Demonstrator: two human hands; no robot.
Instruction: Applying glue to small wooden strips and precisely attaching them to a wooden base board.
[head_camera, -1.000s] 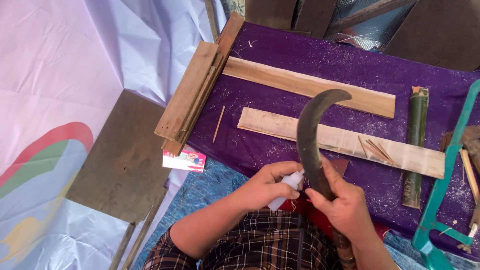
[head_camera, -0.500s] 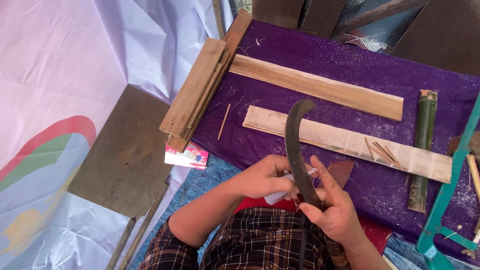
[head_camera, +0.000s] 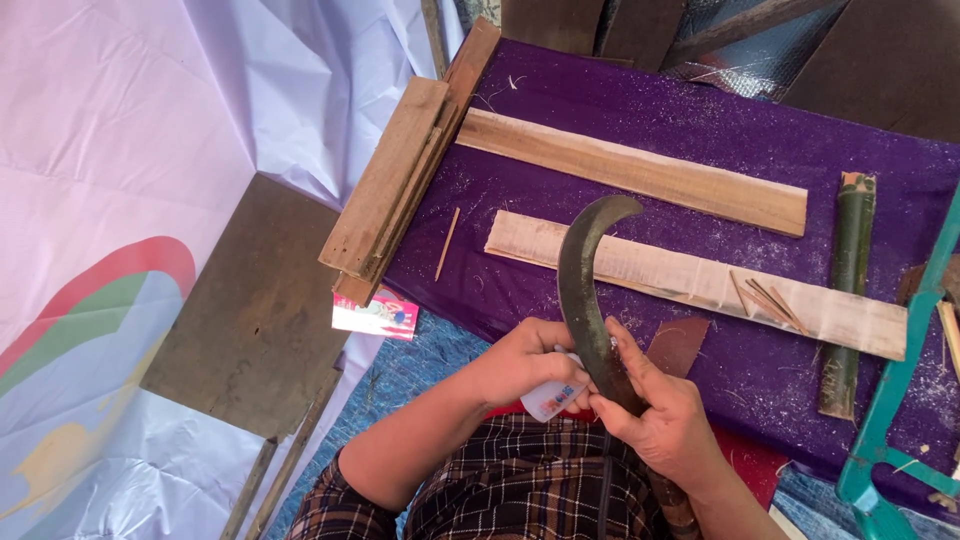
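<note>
Fingers of my right hand grip the dark curved sickle blade while my left hand clasps a small white bottle against it.

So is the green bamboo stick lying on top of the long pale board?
No, the green bamboo stick lies on the purple cloth, just past the right end of the long pale board.
</note>
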